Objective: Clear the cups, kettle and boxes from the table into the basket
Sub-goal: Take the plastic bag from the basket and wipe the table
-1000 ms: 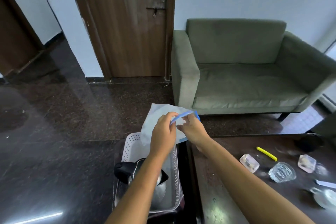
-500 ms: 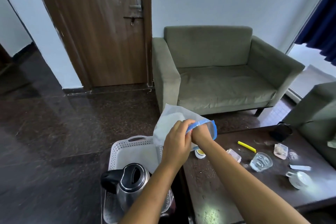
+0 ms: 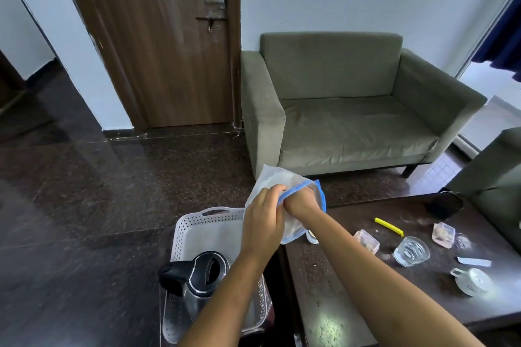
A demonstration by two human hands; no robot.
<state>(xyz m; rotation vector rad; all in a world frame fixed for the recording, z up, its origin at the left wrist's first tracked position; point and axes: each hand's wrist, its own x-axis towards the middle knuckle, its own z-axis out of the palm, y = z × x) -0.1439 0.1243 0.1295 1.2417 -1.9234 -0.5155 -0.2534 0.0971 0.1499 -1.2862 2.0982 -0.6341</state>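
Gripping bag [image 3: 270, 177] rim: left hand [image 3: 262, 222]; right hand [image 3: 301, 201] inside, grip unclear. One kettle [image 3: 203, 282] in basket [image 3: 197, 222]; two boxes [image 3: 366, 241] [image 3: 443, 235] on table [image 3: 338, 276].

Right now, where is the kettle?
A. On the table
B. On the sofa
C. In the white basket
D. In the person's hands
C: the kettle stands inside the white basket, to the left of the table.
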